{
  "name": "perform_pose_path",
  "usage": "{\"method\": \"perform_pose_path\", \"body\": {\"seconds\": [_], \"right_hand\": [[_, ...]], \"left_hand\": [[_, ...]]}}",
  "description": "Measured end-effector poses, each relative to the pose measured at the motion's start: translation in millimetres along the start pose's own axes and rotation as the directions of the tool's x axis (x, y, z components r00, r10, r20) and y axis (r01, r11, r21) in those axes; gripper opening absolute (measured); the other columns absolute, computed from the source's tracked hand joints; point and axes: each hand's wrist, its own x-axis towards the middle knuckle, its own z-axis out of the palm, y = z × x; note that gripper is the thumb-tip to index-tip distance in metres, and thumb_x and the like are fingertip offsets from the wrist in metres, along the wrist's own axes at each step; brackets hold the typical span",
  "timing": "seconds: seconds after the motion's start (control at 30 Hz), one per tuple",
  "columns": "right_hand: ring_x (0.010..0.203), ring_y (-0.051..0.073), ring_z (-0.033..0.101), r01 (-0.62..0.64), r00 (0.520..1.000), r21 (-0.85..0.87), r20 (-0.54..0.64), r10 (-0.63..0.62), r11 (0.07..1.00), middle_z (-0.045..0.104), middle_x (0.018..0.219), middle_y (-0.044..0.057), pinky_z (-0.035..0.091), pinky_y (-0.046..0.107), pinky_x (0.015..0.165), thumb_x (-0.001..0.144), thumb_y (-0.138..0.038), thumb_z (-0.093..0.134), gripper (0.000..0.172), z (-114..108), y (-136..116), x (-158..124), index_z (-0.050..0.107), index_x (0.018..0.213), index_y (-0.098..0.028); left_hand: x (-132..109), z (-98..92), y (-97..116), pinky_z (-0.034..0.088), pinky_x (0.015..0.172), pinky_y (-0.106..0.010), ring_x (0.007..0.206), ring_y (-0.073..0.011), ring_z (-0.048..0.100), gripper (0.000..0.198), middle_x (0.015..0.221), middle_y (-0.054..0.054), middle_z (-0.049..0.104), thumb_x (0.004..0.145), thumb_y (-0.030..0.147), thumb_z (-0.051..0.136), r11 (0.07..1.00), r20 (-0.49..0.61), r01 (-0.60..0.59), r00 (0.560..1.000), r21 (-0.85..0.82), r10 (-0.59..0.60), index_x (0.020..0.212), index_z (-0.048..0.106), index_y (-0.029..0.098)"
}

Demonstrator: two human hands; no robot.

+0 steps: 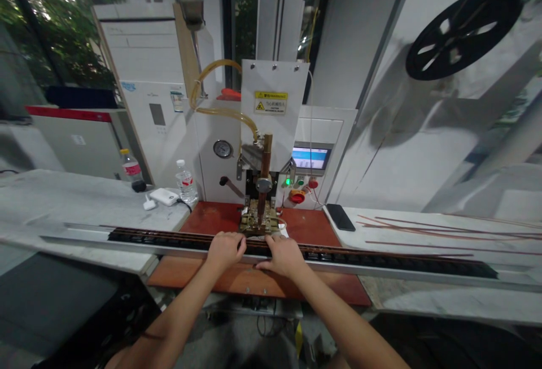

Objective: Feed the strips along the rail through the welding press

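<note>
Fingers (271, 240) of the right hand (287, 256) lie just on the near side of the copper column (265, 168), our landmark, and slightly to its right; those of the left hand (224, 248) lie near and to its left, a little farther off. We see the left fingers curled together over the thin rods (169, 235), while the right thumb stands apart from its forefinger; we cannot tell whether either hand grips. Beneath both hands, the rods cross in front of the column, their long axis running left to right, roughly square to the forearms. We note that they lie lengthwise in a metal channel (339, 269), which extends well past the column on both sides. Directly below the column sits a brass-coloured fixture (249, 217), just beyond the rods, on a reddish board (212, 213). Farther outward, we find a phone (340, 217) to the column's right, with loose strips (423, 246) beyond it; a lit display (311, 158) behind and to the right; and a clear bottle (185, 181) to the left.
</note>
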Motion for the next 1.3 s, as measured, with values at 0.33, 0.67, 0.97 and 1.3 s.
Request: {"method": "perform_pose_path", "body": {"seconds": [0.33, 0.67, 0.97, 1.3], "right_hand": [[0.098, 0.027, 0.054, -0.024, 0.997, 0.014, -0.067, 0.024, 1.000, 0.058, 0.104, 0.015, 0.040, 0.038, 0.082, 0.075, -0.073, 0.044, 0.071, 10.0, -5.2, -2.9, 0.048, 0.116, -0.015], [0.104, 0.028, 0.053, 0.080, 0.995, 0.084, 0.058, -0.085, 0.993, 0.059, 0.113, 0.012, 0.038, 0.036, 0.087, 0.054, -0.071, 0.067, 0.086, -4.1, 35.1, -1.1, 0.049, 0.122, -0.022], [0.103, 0.028, 0.050, -0.011, 0.998, 0.028, -0.055, 0.013, 1.000, 0.058, 0.108, 0.012, 0.034, 0.038, 0.089, 0.063, -0.083, 0.045, 0.083, 1.4, 39.1, -14.9, 0.052, 0.117, -0.020], [0.102, 0.027, 0.053, -0.041, 0.999, 0.041, 0.002, 0.041, 0.998, 0.061, 0.106, 0.013, 0.037, 0.036, 0.087, 0.067, -0.079, 0.046, 0.076, 2.6, 38.5, -14.7, 0.053, 0.112, -0.018]], "left_hand": [[-2.1, 2.9, -3.6, 0.037, 0.071, -0.030, 0.075, -0.0175, 0.060, 0.038, 0.078, -0.008, 0.068, 0.090, 0.035, 0.033, 1.000, -0.005, 0.001, 1.000, 0.030, -0.001, 0.087, 0.068, 0.019], [-1.5, -0.1, -3.8, 0.036, 0.070, -0.031, 0.073, -0.0174, 0.059, 0.038, 0.078, -0.008, 0.068, 0.089, 0.035, 0.033, 1.000, 0.008, -0.001, 1.000, -0.005, 0.001, 0.083, 0.067, 0.019], [-2.8, 3.1, -2.8, 0.036, 0.071, -0.031, 0.073, -0.0175, 0.058, 0.037, 0.077, -0.007, 0.068, 0.089, 0.035, 0.034, 1.000, -0.002, 0.014, 1.000, 0.018, -0.014, 0.083, 0.067, 0.019], [-3.1, 4.4, -3.0, 0.037, 0.073, -0.031, 0.075, -0.0178, 0.059, 0.036, 0.078, -0.008, 0.068, 0.088, 0.035, 0.035, 1.000, 0.001, 0.024, 1.000, -0.002, -0.024, 0.084, 0.067, 0.019]]}}
